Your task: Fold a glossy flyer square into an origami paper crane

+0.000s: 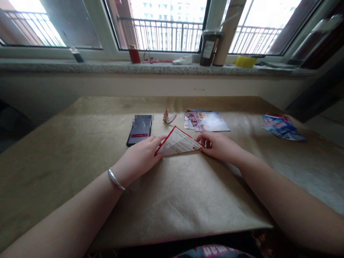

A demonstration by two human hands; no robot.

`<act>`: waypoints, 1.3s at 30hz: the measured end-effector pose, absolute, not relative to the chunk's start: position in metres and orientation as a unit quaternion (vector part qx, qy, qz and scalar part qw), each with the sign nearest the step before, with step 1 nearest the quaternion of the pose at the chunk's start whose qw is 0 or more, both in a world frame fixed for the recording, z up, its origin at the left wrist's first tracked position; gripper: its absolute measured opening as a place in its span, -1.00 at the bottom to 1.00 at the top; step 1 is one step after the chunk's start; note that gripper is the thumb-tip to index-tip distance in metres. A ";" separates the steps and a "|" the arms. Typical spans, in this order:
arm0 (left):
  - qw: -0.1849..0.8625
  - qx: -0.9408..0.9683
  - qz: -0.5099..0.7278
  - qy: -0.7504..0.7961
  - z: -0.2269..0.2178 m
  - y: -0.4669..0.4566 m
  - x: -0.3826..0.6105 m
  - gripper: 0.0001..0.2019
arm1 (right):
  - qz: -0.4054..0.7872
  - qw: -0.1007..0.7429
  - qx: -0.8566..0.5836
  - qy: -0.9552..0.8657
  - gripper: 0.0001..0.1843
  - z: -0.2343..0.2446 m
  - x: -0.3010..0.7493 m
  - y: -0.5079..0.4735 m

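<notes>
Paper-covered surface [67,150] bore a folded leaflet [177,142]; left hand [139,157] and right hand [219,145] pinched its corners, and uneven pressure might have skewed the crease.

No legible text; print on folded leaflet [178,142] too small.

The folded leaflet [177,142] is a sheet of glossy paper doubled into a triangle. Its upper face is white with fine lines of small print, and a red band runs along the two slanting edges. The peak points away from the person, and the long folded edge lies nearest them, flat on the tabletop [67,143]. The left hand [139,157] presses on the left corner and the right hand [217,145] pinches the right one. The upper flap stands slightly raised.
</notes>
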State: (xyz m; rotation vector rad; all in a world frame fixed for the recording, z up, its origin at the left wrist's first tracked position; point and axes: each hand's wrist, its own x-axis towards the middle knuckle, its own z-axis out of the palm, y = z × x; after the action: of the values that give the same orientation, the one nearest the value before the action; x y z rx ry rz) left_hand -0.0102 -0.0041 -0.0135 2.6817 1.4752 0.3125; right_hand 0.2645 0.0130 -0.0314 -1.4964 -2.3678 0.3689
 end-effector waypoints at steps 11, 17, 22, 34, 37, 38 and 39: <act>0.003 0.877 0.160 0.454 -0.016 0.001 -0.011 -0.79 | 0.096 0.184 -0.473 -0.857 -0.92 -0.034 0.261 0.012; 0.036 0.910 0.132 0.392 -0.016 0.001 -0.012 -0.80 | 0.093 0.156 -0.444 -0.878 -0.89 -0.035 0.264 0.013; 0.056 0.922 0.111 0.366 -0.014 0.000 -0.009 -0.72 | 0.096 0.150 -0.417 -0.891 -0.88 -0.036 0.265 0.015; 0.062 0.924 0.058 0.373 -0.014 0.002 -0.014 -0.76 | 0.109 0.141 -0.402 -0.898 -0.89 -0.034 0.266 0.016; 0.058 0.918 0.041 0.390 -0.016 0.003 -0.016 -0.65 | 0.110 0.136 -0.400 -0.900 -0.88 -0.032 0.265 0.015; 0.057 0.915 0.035 0.397 -0.016 0.003 -0.017 -0.61 | 0.110 0.134 -0.401 -0.900 -0.87 -0.032 0.264 0.014; 0.056 0.913 0.029 0.404 -0.016 0.003 -0.017 -0.58 | 0.110 0.132 -0.402 -0.900 -0.87 -0.031 0.264 0.014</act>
State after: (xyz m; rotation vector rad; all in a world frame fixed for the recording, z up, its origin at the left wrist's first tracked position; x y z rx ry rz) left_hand -0.0173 0.0030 -0.0157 2.7700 1.2252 0.0880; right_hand 0.2640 0.0139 -0.0314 -1.1663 -2.6112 0.3181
